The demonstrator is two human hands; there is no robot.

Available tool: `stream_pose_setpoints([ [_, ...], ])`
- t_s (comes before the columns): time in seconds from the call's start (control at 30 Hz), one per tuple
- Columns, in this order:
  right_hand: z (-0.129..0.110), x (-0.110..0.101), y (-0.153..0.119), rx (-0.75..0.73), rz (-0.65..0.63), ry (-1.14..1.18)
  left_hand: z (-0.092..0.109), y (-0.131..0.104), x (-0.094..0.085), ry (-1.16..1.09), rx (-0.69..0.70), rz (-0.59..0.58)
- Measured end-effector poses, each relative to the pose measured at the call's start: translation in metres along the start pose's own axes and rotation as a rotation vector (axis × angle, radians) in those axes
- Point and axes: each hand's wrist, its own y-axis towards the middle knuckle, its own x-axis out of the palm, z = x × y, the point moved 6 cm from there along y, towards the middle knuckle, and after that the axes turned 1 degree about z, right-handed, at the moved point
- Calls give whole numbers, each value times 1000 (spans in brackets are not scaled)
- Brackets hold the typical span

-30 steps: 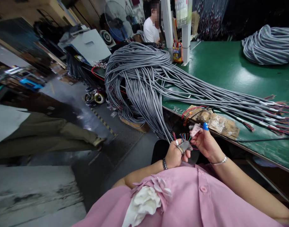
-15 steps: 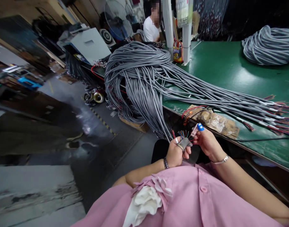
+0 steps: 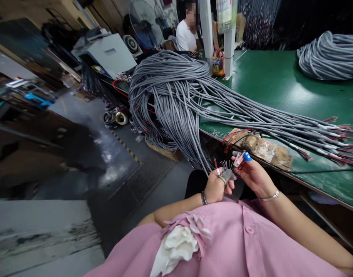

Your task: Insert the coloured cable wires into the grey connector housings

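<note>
My left hand (image 3: 215,186) is closed around the end of a grey cable, just in front of my body. From its grip fans a spray of thin coloured wires (image 3: 226,164), and a red wire tip with a white sleeve (image 3: 217,171) stands beside them. A grey covering (image 3: 226,176) wraps the left thumb. Close by on the right, my right hand (image 3: 253,175) is pinched near the wire ends, with a blue cover (image 3: 247,156) on its thumb. At its fingertips shows a small pale pink piece (image 3: 239,159); whether it is a held part or a finger wrap I cannot tell.
A thick bundle of grey cables (image 3: 176,100) drapes over the green table (image 3: 268,84), its stripped ends at the right. A taped wooden block (image 3: 268,148) lies by the table edge. A cable coil (image 3: 330,55) rests at the back right. A person (image 3: 186,32) sits beyond.
My right hand has shifted slightly right, and the pale pink piece at its fingertips shows more fully. The left hand keeps its grip on the cable. The view has moved slightly.
</note>
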Motion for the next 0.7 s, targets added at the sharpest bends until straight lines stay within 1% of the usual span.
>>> stream_pose_setpoints([
  [0.13, 2, -1, -2, 61, -75, 8, -1, -5, -4, 6, 12, -10],
  [0.27, 7, 0, -11, 182, -175, -142, -4, -9, -12, 80, 27, 5],
  [0.33, 9, 1, -16, 233, -221, -235, -6, -11, -15, 145, 24, -11],
  [0.4, 9, 2, -19, 250, -247, -311, -7, -11, -15, 217, 20, -40],
  [0.47, 6, 4, -20, 216, -266, -361, -7, -12, -14, 269, 20, -70],
  [0.53, 3, 6, -19, 161, -286, -412, -7, -12, -10, 300, 6, -127],
  [0.57, 2, 7, -20, 137, -297, -451, -7, -13, -7, 311, -16, -175],
  [0.63, 3, 10, -21, 118, -325, -555, -12, -15, 1, 327, -90, -293],
  [0.7, 6, 13, -22, 120, -355, -643, -17, -17, 5, 335, -172, -374],
])
